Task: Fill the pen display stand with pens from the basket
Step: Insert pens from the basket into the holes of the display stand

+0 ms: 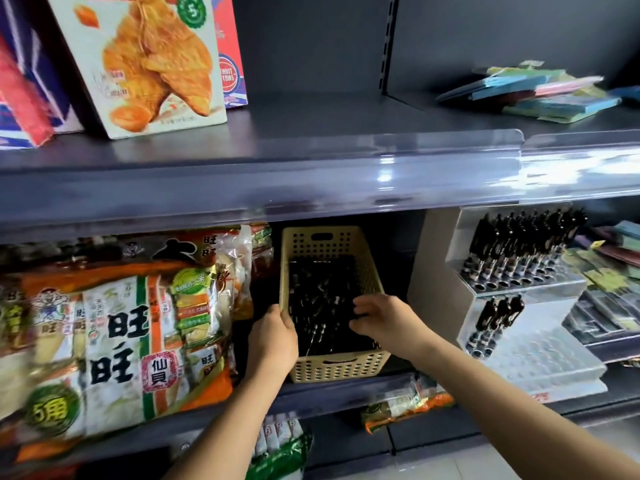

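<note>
A beige perforated basket (332,367) sits on the middle shelf, holding a heap of black pens (322,292). My left hand (272,341) grips the basket's left rim near its front corner. My right hand (384,322) reaches into the basket from the right, fingers spread low over the pens; whether it holds one I cannot tell. To the right stands a clear stepped pen display stand (540,362). Its upper tier carries a full row of black pens (519,247), the tier below holds three pens (491,323) at its left, and the lowest tier's holes are bare.
Large orange snack bags (114,334) crowd the shelf left of the basket. The shelf above (277,181) overhangs closely, with boxes (145,64) at its left and stacked notebooks (540,95) at its right. More stationery (609,271) lies right of the stand.
</note>
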### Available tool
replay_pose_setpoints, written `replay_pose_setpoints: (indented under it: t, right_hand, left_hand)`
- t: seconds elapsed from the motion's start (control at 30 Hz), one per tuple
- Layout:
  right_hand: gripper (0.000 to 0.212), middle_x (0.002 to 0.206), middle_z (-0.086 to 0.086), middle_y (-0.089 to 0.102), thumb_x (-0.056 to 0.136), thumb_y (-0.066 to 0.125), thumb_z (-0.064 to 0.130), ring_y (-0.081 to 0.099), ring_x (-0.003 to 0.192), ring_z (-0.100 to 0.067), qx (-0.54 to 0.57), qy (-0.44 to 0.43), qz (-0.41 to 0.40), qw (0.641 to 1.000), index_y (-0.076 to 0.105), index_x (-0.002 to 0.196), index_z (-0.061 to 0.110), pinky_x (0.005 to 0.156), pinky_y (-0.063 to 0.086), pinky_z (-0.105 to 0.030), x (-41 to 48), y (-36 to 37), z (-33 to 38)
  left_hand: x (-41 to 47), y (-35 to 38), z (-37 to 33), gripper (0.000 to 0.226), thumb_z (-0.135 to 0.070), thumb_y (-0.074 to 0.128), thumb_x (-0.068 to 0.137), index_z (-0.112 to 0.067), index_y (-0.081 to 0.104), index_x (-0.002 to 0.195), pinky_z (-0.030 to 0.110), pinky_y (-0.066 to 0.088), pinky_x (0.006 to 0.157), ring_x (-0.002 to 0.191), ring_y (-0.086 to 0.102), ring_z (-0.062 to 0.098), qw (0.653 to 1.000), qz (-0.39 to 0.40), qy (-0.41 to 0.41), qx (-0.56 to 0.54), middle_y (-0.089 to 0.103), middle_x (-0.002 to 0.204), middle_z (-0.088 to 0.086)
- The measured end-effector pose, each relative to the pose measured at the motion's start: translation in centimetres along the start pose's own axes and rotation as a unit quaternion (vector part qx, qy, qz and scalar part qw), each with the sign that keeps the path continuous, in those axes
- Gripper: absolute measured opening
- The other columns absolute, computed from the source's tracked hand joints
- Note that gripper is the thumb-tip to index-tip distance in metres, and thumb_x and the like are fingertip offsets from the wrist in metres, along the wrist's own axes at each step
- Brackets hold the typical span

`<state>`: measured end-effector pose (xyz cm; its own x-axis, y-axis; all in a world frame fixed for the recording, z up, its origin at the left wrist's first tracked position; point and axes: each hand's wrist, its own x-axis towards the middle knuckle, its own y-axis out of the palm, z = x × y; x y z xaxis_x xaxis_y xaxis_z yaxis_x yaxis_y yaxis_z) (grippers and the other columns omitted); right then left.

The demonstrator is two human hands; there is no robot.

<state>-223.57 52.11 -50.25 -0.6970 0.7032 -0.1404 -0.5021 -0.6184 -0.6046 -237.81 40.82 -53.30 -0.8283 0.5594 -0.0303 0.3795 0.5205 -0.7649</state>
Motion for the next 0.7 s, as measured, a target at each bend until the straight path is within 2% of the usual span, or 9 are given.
replay_pose_setpoints:
  t: [0.1,0.17,0.27,0.3,0.37,0.43,0.53,0.63,0.7]
  right_hand:
    - [0.053,0.125,-0.005,0.060,0.083,0.068,0.021,0.058,0.110,-0.018,0.049,0.040,-0.002,0.998,0.049,0.132,0.010,0.082,0.046,-0.024,1.2,1.0,0.4]
    - [0.055,0.129,-0.006,0.057,0.085,0.067,0.022,0.056,0.113,-0.020,0.067,0.053,0.001,0.996,0.046,0.135,0.009,0.082,0.044,-0.024,1.6,1.4,0.7]
    - [0.056,0.131,-0.007,0.055,0.086,0.066,0.022,0.055,0.115,-0.021,0.073,0.061,0.010,0.995,0.044,0.136,0.008,0.083,0.043,-0.024,1.4,1.9,0.9]
    - [0.056,0.131,-0.007,0.055,0.086,0.066,0.022,0.055,0.115,-0.021,0.073,0.059,0.010,0.996,0.044,0.136,0.008,0.084,0.044,-0.024,1.3,1.9,0.9]
    - [0.057,0.131,-0.007,0.056,0.086,0.066,0.022,0.056,0.114,-0.020,0.073,0.050,0.002,0.996,0.044,0.136,0.009,0.084,0.044,-0.025,1.0,1.7,1.1]
    - [0.056,0.130,-0.006,0.057,0.085,0.067,0.022,0.056,0.114,-0.019,0.072,0.032,-0.010,0.997,0.045,0.136,0.010,0.090,0.046,-0.028,0.9,1.3,1.6]
    - [0.055,0.128,-0.004,0.057,0.085,0.066,0.022,0.055,0.115,-0.018,0.063,0.015,-0.014,0.998,0.046,0.135,0.011,0.098,0.045,-0.031,0.5,0.9,2.6]
    - [0.058,0.130,-0.004,0.056,0.085,0.066,0.025,0.054,0.116,-0.018,0.049,0.024,-0.007,0.998,0.044,0.137,0.011,0.096,0.046,-0.031,-0.2,1.1,3.0]
    - [0.059,0.129,-0.005,0.055,0.086,0.065,0.023,0.053,0.114,-0.018,0.053,0.042,-0.005,0.998,0.042,0.137,0.007,0.091,0.043,-0.026,-0.8,1.4,2.8]
  left_hand:
    - [-1.4,0.2,0.6,0.024,-0.019,0.033,0.100,-0.008,0.055,0.098,0.025,0.030,0.052,0.062,0.046,0.016,0.998,-0.057,0.027,-0.006,0.064,0.085,0.008]
    - [-2.1,0.5,1.2,0.024,-0.019,0.035,0.099,-0.007,0.055,0.092,0.019,0.024,0.043,0.051,0.045,0.010,0.995,-0.084,0.051,-0.026,0.060,0.071,0.001]
    - [-2.7,0.6,1.3,0.024,-0.017,0.039,0.099,-0.004,0.059,0.093,0.016,0.024,0.042,0.048,0.047,0.006,0.992,-0.100,0.051,-0.060,0.052,0.061,-0.006]
    - [-2.8,0.3,1.2,0.025,-0.017,0.039,0.099,-0.004,0.060,0.099,0.017,0.027,0.044,0.052,0.052,0.010,0.991,-0.101,0.043,-0.074,0.056,0.065,-0.004]
    - [-2.8,-0.4,0.7,0.031,-0.019,0.039,0.099,-0.003,0.059,0.116,0.021,0.035,0.058,0.075,0.062,0.024,0.990,-0.104,0.015,-0.092,0.067,0.089,0.009]
    - [-3.0,-1.3,0.2,0.034,-0.020,0.038,0.100,-0.003,0.056,0.124,0.023,0.034,0.069,0.091,0.060,0.029,0.990,-0.104,-0.003,-0.099,0.066,0.109,0.016]
    - [-3.6,-2.4,-0.1,0.033,-0.020,0.038,0.100,-0.003,0.058,0.120,0.025,0.033,0.066,0.076,0.049,0.020,0.990,-0.101,0.013,-0.093,0.066,0.106,0.015]
    - [-4.8,-2.7,0.1,0.032,-0.020,0.040,0.099,-0.004,0.058,0.120,0.024,0.035,0.067,0.077,0.049,0.016,0.990,-0.095,0.028,-0.098,0.066,0.108,0.011]
    - [-6.0,-2.3,0.3,0.031,-0.020,0.040,0.099,-0.005,0.059,0.119,0.023,0.036,0.069,0.082,0.054,0.017,0.991,-0.087,0.031,-0.098,0.066,0.109,0.009]
